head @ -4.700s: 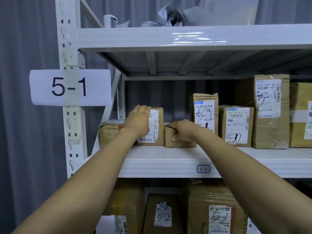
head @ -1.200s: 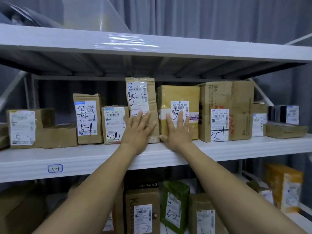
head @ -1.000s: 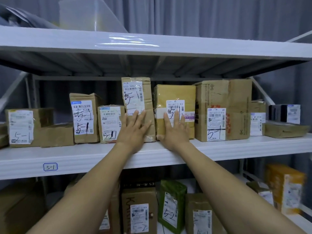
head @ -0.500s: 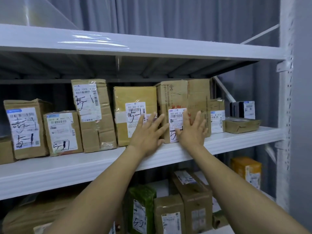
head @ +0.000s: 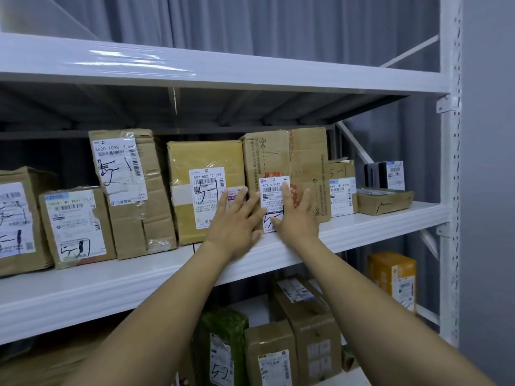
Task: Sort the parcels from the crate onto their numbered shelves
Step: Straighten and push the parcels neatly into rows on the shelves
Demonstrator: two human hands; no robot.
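Left hand [head: 235,221], fingers straight and spread, lies flat against the yellow parcel [head: 195,160]. Right hand [head: 298,215], likewise flat, presses the brown box [head: 278,154] just beside it. Both stand upright on the shelf [head: 376,227].

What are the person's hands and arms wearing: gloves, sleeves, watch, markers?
Nothing visible. The left hand and right hand have no gloves, rings or watch; the left forearm and right forearm are bare to the frame edge, no sleeves, straps or markers.
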